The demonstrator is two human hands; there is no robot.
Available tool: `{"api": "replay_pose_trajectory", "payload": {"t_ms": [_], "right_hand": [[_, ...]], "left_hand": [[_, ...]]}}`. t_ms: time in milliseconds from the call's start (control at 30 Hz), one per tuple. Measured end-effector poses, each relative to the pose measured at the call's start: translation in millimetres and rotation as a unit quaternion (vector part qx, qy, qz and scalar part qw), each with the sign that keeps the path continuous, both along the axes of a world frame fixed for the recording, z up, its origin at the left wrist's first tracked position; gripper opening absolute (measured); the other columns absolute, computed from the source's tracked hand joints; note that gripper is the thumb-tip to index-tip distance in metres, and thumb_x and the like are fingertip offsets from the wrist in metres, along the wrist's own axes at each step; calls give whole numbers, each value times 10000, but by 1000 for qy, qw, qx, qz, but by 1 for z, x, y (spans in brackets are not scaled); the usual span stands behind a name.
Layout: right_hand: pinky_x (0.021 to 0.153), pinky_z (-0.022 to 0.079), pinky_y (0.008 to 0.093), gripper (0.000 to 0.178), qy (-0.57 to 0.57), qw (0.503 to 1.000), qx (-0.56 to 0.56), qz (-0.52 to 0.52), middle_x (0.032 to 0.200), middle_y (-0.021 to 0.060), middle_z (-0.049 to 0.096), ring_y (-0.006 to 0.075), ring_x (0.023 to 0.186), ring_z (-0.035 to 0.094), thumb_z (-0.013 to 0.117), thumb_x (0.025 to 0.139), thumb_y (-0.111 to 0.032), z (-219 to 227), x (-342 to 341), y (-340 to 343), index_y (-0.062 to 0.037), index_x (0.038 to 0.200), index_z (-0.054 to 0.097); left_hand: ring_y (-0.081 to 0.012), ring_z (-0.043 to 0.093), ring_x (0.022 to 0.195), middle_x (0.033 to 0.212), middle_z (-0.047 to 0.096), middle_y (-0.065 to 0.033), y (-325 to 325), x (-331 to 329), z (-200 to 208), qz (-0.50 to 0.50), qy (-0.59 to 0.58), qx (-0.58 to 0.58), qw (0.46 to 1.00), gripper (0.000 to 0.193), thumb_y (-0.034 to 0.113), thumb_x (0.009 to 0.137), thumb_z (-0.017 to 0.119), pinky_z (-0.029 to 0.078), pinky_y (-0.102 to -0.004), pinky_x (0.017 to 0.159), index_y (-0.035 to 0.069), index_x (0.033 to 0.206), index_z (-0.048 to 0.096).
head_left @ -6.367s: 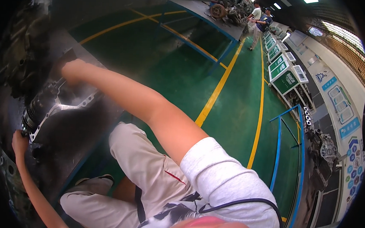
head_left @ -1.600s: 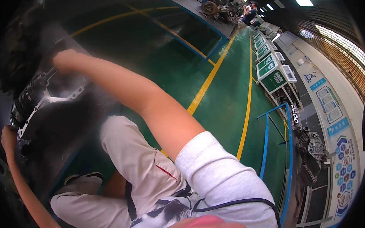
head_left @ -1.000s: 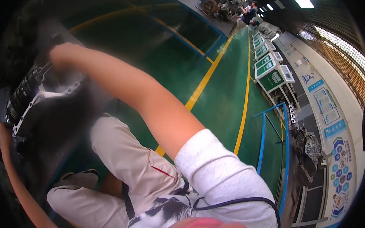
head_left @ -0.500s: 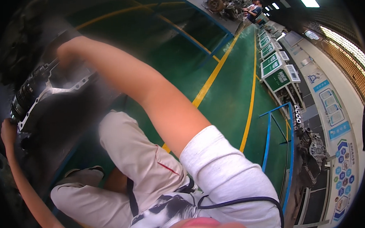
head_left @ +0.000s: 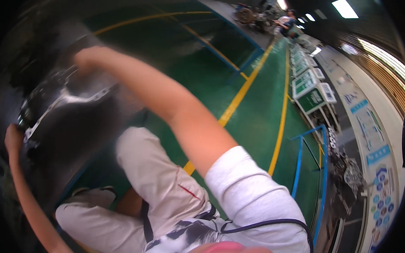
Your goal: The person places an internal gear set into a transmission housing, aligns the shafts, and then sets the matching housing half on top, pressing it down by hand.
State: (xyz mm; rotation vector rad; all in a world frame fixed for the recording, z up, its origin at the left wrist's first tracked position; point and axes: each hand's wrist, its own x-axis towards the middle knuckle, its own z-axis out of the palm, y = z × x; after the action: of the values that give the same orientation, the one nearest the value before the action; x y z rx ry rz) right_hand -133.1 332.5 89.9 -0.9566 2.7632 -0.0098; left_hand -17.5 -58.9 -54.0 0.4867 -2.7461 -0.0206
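Observation:
I am crouched beside a large dark machine (head_left: 69, 133) with a silver metal bracket (head_left: 62, 101) on its side. My right hand (head_left: 88, 57) is stretched far out and rests against the upper part of the machine; blur hides its fingers. My left hand (head_left: 13, 137) is at the machine's lower left edge, next to a black ribbed part (head_left: 26, 115), and seems to grip the edge there. My beige trousers (head_left: 153, 183) and a pale shoe (head_left: 91, 195) fill the lower middle.
A green workshop floor (head_left: 205, 81) with yellow and blue lines stretches away. Green and white boards (head_left: 310, 88) and a blue rail (head_left: 299, 163) stand at the right. Dark engine parts (head_left: 349, 173) lie by the right wall. A person (head_left: 288, 22) stands far off.
My head has turned a little, so the view shifted. My right arm stays stretched to the machine's upper side and my left hand stays at its lower edge.

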Motion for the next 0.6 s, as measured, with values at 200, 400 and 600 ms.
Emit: {"api": "replay_pose_trajectory", "payload": {"t_ms": [200, 400, 600], "right_hand": [[733, 491, 381, 282, 32, 999, 23, 23, 928, 185, 629, 294, 884, 607, 659, 661, -199, -21, -19, -6, -11, 871, 647], [736, 491, 404, 171, 120, 991, -7, 62, 868, 204, 624, 345, 846, 601, 577, 658, -79, -17, -19, -2, 7, 793, 639], [715, 482, 418, 168, 112, 991, -36, 71, 860, 216, 614, 368, 829, 588, 574, 658, -67, -20, -22, -4, 11, 798, 626]], "left_hand": [[-343, 596, 840, 872, 616, -175, 86, 29, 59, 17, -46, 44, 998, 183, 183, 767, 520, 468, -443, 700, 60, 844, 632], [-366, 611, 735, 755, 616, -200, 73, 17, 52, 16, -3, 9, 1000, 137, 138, 622, 586, 488, -447, 636, 27, 681, 639], [-320, 635, 774, 802, 644, -171, 86, 34, 70, 9, -76, 33, 997, 175, 164, 639, 601, 510, -405, 667, 45, 749, 671]]}}
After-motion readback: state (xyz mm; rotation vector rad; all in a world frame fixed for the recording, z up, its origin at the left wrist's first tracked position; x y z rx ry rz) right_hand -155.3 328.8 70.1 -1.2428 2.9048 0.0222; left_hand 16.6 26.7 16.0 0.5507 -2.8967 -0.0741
